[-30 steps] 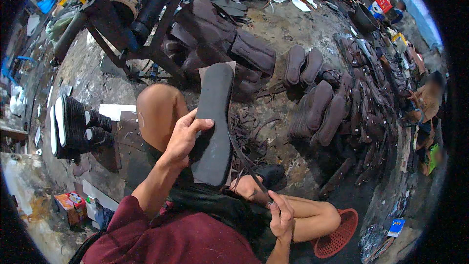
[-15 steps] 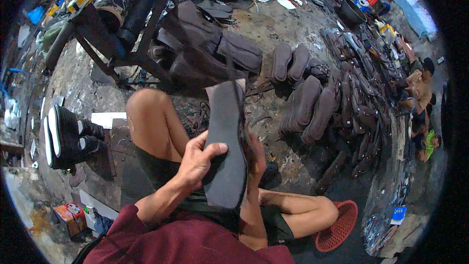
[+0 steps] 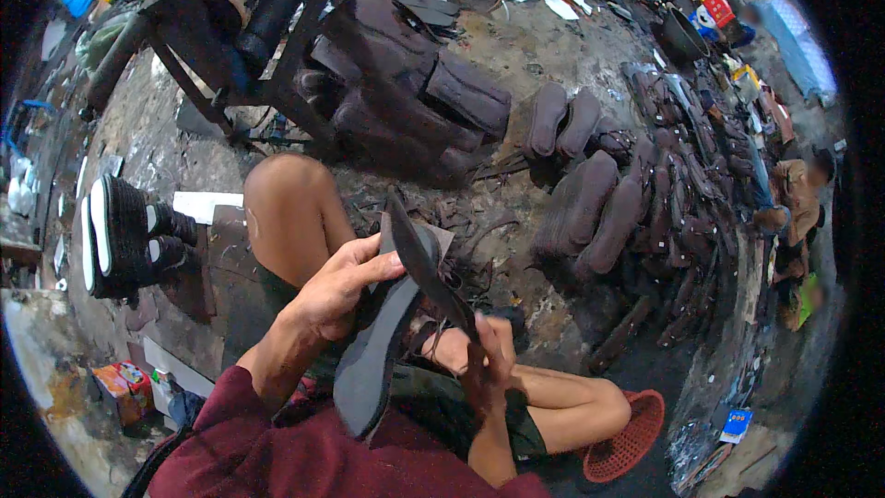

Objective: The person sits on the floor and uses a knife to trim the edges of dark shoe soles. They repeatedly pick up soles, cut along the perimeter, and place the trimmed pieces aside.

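Note:
Over my lap, my left hand (image 3: 339, 293) pinches a grey shoe sole (image 3: 371, 364) near its upper end, thumb on top. The sole slants down toward my maroon shirt. A thin dark sole (image 3: 426, 269) runs from above my left thumb down to my right hand (image 3: 496, 349), whose fingers are closed on its lower end. The two soles come together by my left thumb and spread apart below it. Whether they are joined there I cannot tell. A pale edge (image 3: 444, 242) shows behind the dark sole.
Stacks of dark brown soles (image 3: 590, 198) stand on the floor at right, beside piles of sandal parts (image 3: 678, 189). A dark metal frame (image 3: 240, 83) stands front left. Black platform footwear (image 3: 120, 235) sits at left. A red basket (image 3: 627, 438) is by my right knee. People (image 3: 797, 203) sit far right.
The soles, earlier lying together upright, are now spread apart. My right hand has pulled the dark one down and right, while the grey one tilts down to the left.

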### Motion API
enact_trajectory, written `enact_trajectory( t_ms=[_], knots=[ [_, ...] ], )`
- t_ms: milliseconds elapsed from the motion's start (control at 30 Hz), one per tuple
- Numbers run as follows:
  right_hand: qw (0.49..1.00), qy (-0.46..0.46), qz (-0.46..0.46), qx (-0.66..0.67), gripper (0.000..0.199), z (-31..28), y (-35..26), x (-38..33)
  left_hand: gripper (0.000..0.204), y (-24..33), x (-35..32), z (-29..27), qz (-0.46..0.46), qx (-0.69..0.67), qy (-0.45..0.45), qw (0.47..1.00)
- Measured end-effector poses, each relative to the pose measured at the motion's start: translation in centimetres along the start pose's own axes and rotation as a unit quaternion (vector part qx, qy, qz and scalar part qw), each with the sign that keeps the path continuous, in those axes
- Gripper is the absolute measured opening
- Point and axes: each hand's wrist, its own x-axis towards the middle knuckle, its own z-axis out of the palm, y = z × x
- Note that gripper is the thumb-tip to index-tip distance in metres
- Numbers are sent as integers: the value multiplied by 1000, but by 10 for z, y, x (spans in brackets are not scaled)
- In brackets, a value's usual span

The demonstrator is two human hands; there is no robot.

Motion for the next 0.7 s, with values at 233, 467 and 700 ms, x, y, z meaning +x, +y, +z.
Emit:
enact_trajectory(
  t_ms=[233, 467, 700],
  knots=[
    [999, -30, 28, -28, 46, -34, -6, -47, 37, -6, -2, 3, -29, 3, -31, 999],
    [992, -105, -6, -64, 35, -67, -36, 28, 32, 1, -14, 24, 46, 163, -19, 985],
    [966, -237, -32, -94, 44, -91, -62, 89, 31, -2, -12, 26, 61, 316, -136, 937]
  ],
)
